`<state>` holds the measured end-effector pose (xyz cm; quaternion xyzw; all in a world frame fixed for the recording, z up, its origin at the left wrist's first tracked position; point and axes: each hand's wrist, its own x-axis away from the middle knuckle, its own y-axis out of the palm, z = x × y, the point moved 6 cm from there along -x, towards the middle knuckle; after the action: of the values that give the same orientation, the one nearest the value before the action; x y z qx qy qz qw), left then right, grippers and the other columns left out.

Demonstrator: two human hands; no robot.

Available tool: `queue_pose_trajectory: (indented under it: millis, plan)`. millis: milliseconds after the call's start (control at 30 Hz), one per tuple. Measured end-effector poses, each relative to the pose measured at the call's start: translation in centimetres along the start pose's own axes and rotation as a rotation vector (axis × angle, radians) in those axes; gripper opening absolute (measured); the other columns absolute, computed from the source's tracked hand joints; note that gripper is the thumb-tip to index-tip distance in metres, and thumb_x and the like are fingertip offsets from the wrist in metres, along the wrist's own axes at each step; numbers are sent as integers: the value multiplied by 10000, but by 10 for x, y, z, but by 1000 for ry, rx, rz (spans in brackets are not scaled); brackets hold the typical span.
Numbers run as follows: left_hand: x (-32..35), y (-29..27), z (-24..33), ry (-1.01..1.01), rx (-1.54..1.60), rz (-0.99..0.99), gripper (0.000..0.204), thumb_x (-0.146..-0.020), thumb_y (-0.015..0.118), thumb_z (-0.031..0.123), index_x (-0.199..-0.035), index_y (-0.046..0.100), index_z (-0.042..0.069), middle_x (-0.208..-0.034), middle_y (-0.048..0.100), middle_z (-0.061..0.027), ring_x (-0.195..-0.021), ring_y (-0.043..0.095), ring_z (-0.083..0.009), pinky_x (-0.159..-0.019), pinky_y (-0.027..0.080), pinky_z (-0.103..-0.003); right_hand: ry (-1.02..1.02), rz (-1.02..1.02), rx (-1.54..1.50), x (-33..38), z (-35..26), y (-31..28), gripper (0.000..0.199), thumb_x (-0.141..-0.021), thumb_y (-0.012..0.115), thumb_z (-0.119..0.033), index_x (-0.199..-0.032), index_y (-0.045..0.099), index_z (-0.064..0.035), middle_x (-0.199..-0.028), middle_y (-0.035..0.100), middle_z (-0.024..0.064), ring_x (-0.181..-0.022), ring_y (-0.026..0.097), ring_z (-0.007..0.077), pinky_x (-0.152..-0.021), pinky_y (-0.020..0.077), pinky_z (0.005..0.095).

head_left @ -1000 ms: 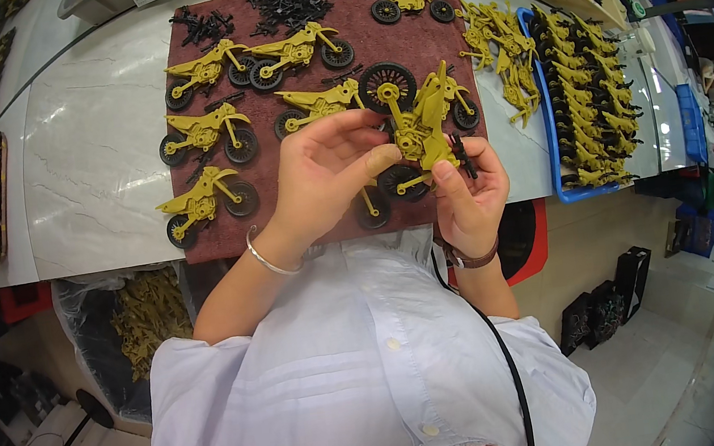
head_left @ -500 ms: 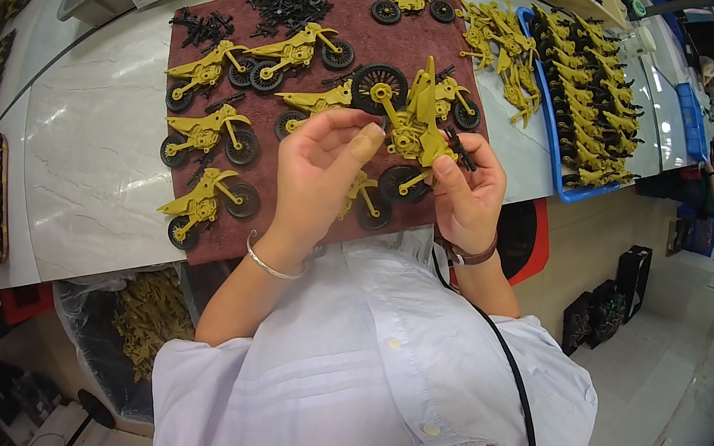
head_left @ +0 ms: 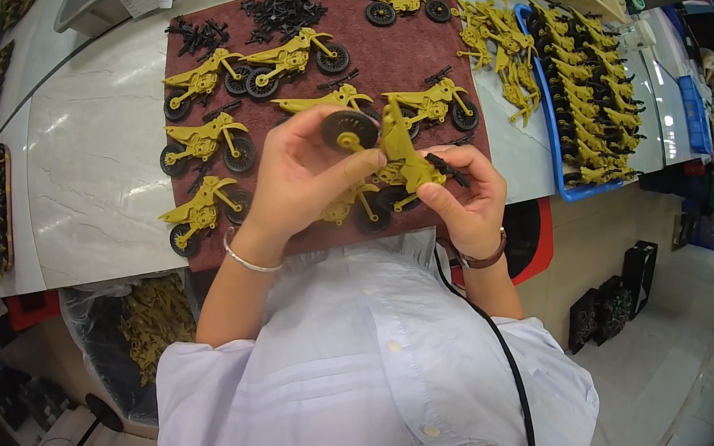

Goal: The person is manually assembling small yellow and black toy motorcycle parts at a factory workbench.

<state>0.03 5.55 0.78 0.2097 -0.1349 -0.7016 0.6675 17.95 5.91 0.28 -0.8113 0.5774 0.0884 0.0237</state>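
Between both hands, above the dark red cloth [head_left: 282, 201], a yellow toy motorcycle [head_left: 403, 155] is held on end. My left hand [head_left: 305, 171] is closed on its rear part, thumb and fingers beside a black spoked wheel [head_left: 349, 131]. At the front end, my right hand [head_left: 466, 188] pinches the body next to the black handlebar [head_left: 447, 170]. The other wheel is partly hidden below the body. Several similar toy motorcycles, such as one at the left [head_left: 205, 142], lie in rows on the cloth around my hands.
Black handlebar pieces [head_left: 284, 14] are heaped at the cloth's far edge. Loose yellow bodies [head_left: 501, 46] lie to its right, beside a blue tray [head_left: 556, 143] packed with toy motorcycles. Grey bins [head_left: 98, 6] stand at the back. Below the table, a lined container holds yellow parts [head_left: 157, 326].
The toy motorcycle has turned in my hands and moved slightly left and down, its upper wheel now tilted flatter. Both hands keep hold of it.
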Motion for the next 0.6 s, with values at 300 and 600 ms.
queue_pose_trajectory:
  millis: [300,600]
  plan:
    - [1,0,12,50,-178,-110,243,-765,634,-83,-1007,627,-62,-966,669,-162,-933,655,-231,-854,527,-351,-138,-184,220,-6,-14,6,334,-745,724,19,-1063,622,42,-1061,650,131,-969,615,179,-856,468,285]
    - [3,-9,9,-53,-167,-123,251,-762,687,-48,-996,599,-30,-1053,645,-166,-949,645,-218,-864,527,-343,-4,-42,81,-3,1,-9,322,-798,675,25,-1105,592,71,-1076,639,105,-979,596,148,-869,459,276]
